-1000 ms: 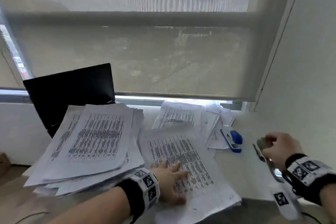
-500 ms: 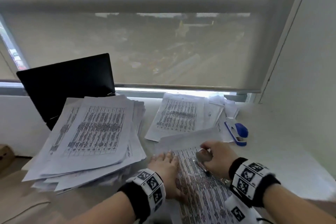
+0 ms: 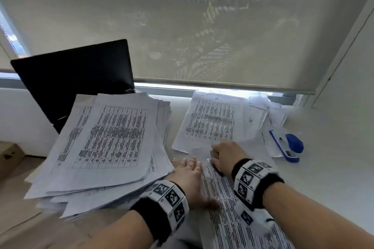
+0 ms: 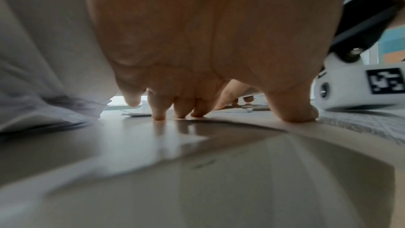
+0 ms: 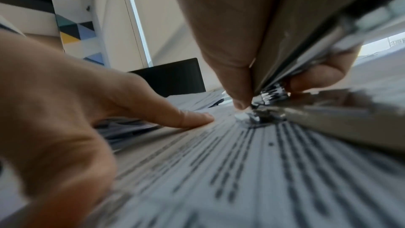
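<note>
A set of printed sheets (image 3: pixel 228 206) lies on the white table (image 3: pixel 327 168) in front of me. My left hand (image 3: pixel 190 170) lies flat on the sheets' left edge with straight fingers (image 4: pixel 157 112) pressing down. My right hand (image 3: pixel 224 153) grips a silver metal stapler (image 5: pixel 324 41) at the sheets' top left corner. The stapler's nose (image 5: pixel 260 110) sits over that corner, its upper arm raised above its base (image 5: pixel 342 124). In the head view my right hand hides most of the stapler. My left thumb (image 5: pixel 188 119) rests on the paper just beside the stapler's nose.
A thick untidy pile of printed papers (image 3: pixel 109 139) lies at the left, leaning over an open black laptop (image 3: pixel 77 79). More sheets (image 3: pixel 210 121) lie at the back by the window blind. A blue stapler (image 3: pixel 287 145) lies at the right. A wall closes the right side.
My right hand has carried the silver stapler from the table's right side to the sheets' top left corner. My left hand has stayed pressed on the sheets. The view has tilted down.
</note>
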`<state>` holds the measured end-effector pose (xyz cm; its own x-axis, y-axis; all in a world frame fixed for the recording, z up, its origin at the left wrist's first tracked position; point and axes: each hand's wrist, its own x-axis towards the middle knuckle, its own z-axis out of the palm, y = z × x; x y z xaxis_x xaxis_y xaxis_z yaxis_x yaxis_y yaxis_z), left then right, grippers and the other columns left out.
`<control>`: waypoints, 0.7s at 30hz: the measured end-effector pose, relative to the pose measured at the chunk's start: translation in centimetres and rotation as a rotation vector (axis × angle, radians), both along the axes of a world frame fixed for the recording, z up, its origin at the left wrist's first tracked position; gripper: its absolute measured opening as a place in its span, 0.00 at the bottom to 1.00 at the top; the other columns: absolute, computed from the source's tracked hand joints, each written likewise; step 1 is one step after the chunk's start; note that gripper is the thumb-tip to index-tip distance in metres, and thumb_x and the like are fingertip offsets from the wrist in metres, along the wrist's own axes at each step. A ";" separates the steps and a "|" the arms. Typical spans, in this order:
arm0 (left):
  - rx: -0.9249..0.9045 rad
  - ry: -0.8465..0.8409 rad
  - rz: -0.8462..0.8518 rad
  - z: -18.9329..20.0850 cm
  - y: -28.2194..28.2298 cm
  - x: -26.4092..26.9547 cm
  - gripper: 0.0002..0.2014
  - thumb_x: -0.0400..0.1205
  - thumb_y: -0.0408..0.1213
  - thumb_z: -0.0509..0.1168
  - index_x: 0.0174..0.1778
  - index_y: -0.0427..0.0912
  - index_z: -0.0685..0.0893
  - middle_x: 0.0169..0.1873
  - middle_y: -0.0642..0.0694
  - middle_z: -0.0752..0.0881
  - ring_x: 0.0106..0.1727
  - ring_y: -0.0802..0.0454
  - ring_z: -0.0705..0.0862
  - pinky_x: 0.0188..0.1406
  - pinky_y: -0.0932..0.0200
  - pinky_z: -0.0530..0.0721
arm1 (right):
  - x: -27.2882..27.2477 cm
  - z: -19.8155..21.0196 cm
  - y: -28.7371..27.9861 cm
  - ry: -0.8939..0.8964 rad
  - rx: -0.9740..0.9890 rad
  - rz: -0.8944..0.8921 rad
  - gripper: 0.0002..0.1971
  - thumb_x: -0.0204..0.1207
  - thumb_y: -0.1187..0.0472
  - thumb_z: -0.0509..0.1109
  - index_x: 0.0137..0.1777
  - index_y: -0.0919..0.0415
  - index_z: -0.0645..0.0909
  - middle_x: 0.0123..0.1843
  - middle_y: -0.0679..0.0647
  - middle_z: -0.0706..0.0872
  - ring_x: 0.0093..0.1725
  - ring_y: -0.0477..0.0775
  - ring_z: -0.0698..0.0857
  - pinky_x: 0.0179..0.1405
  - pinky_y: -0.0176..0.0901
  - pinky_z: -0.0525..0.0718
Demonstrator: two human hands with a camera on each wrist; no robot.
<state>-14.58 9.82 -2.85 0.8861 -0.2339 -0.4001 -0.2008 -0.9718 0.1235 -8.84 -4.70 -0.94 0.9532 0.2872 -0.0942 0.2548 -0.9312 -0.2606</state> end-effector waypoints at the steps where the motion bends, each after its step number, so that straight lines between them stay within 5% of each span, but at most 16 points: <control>1: -0.002 -0.004 0.002 -0.1 0.0 0.0 0.62 0.68 0.78 0.60 0.86 0.43 0.40 0.86 0.44 0.40 0.86 0.45 0.41 0.84 0.43 0.38 | 0.3 0.2 0.4 -0.016 -0.009 0.010 0.15 0.80 0.51 0.64 0.33 0.51 0.67 0.44 0.48 0.72 0.53 0.53 0.79 0.60 0.44 0.77; 3: -0.002 -0.008 0.006 -0.1 -0.1 0.0 0.62 0.68 0.78 0.60 0.86 0.43 0.40 0.86 0.45 0.41 0.86 0.44 0.41 0.84 0.43 0.37 | 0.7 0.4 0.7 -0.022 0.021 -0.005 0.11 0.81 0.54 0.64 0.38 0.53 0.71 0.46 0.51 0.73 0.52 0.52 0.78 0.59 0.42 0.76; 6: 0.023 -0.016 -0.008 0.3 -0.3 0.0 0.63 0.68 0.79 0.60 0.86 0.41 0.41 0.86 0.44 0.41 0.86 0.44 0.42 0.84 0.41 0.36 | 1.3 0.3 0.9 0.000 0.071 -0.044 0.15 0.78 0.55 0.68 0.32 0.52 0.69 0.47 0.52 0.77 0.46 0.51 0.78 0.49 0.39 0.76; 10: 0.051 -0.028 -0.008 0.5 -0.3 0.2 0.63 0.66 0.79 0.61 0.86 0.42 0.42 0.86 0.44 0.43 0.87 0.44 0.44 0.82 0.41 0.36 | 1.8 0.4 1.6 0.003 0.132 -0.112 0.08 0.78 0.54 0.70 0.40 0.55 0.77 0.50 0.54 0.81 0.52 0.54 0.82 0.57 0.45 0.80; 13: 0.069 -0.049 -0.017 0.8 -0.4 0.1 0.63 0.66 0.79 0.62 0.86 0.41 0.45 0.86 0.43 0.45 0.86 0.44 0.46 0.82 0.40 0.38 | 2.4 0.8 1.5 -0.039 0.245 -0.215 0.07 0.79 0.56 0.69 0.42 0.58 0.78 0.41 0.50 0.79 0.47 0.52 0.80 0.49 0.39 0.76; 16: 0.098 -0.060 -0.025 1.6 -0.7 -0.1 0.60 0.64 0.79 0.64 0.83 0.40 0.60 0.82 0.40 0.62 0.82 0.40 0.62 0.82 0.39 0.56 | 2.4 1.4 0.4 -0.062 0.284 -0.239 0.09 0.76 0.55 0.72 0.39 0.59 0.79 0.38 0.50 0.82 0.44 0.52 0.81 0.43 0.36 0.72; 18: 0.130 -0.115 -0.049 2.5 -1.3 0.1 0.50 0.61 0.80 0.65 0.66 0.41 0.79 0.65 0.40 0.80 0.67 0.40 0.78 0.72 0.41 0.73 | 1.7 1.5 -0.8 -0.096 0.297 -0.226 0.10 0.74 0.56 0.74 0.45 0.63 0.83 0.45 0.55 0.86 0.48 0.55 0.84 0.46 0.39 0.77; 19: 0.150 -0.144 -0.060 2.8 -1.7 0.3 0.46 0.62 0.80 0.65 0.57 0.41 0.82 0.58 0.41 0.83 0.61 0.40 0.80 0.68 0.43 0.76 | 1.2 1.4 -1.5 -0.113 0.292 -0.222 0.12 0.74 0.56 0.74 0.50 0.64 0.84 0.48 0.56 0.85 0.50 0.55 0.84 0.50 0.41 0.79; 21: 0.159 -0.172 -0.055 3.2 -2.4 0.8 0.46 0.63 0.78 0.67 0.63 0.42 0.79 0.63 0.41 0.80 0.66 0.39 0.76 0.71 0.41 0.72 | 0.4 1.2 -3.4 -0.140 0.250 -0.210 0.15 0.73 0.55 0.75 0.55 0.62 0.84 0.51 0.55 0.83 0.51 0.55 0.82 0.55 0.43 0.79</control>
